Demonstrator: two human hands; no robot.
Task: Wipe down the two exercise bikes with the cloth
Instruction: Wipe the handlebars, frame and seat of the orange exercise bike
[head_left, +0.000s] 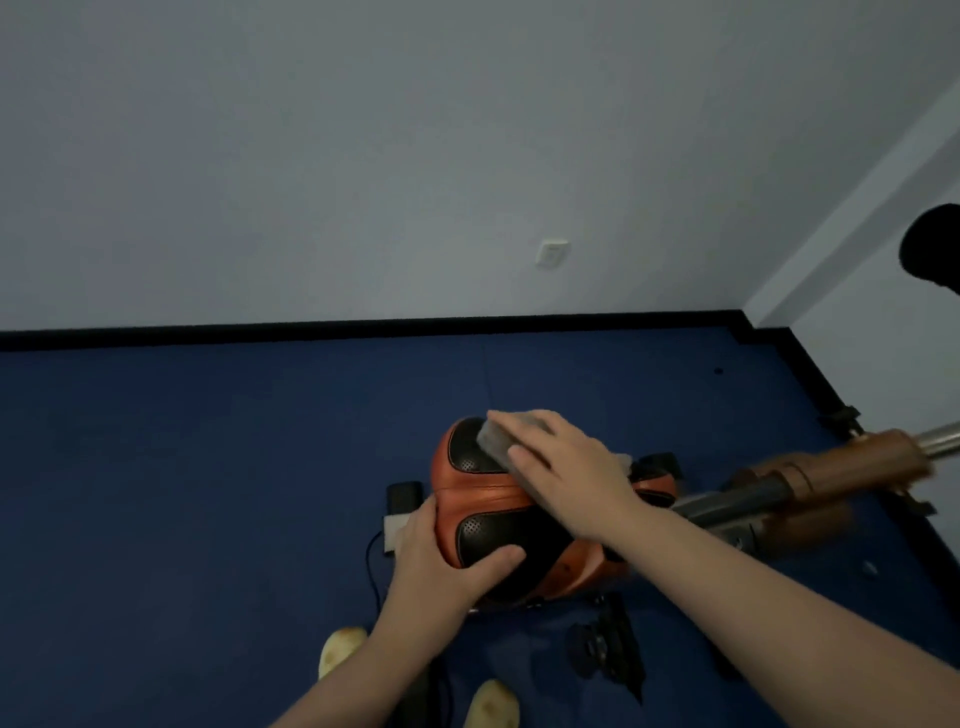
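Observation:
An orange and black bike saddle (483, 499) fills the lower middle of the head view. My left hand (447, 561) grips the saddle's near left side, thumb over the black pad. My right hand (566, 467) presses a folded grey cloth (501, 441) flat on the saddle's far top. The bike's grey and brown frame (779, 488) runs off to the right, ending in a chrome tube. A black pedal (605, 649) hangs below the saddle. A second bike is not in view.
Blue floor (182, 493) meets a pale wall at a black skirting (363, 328). A black cable (371, 561) and small black box (404, 496) lie left of the saddle. My yellow shoes (340, 649) are at the bottom. A dark round object (932, 249) sits at right.

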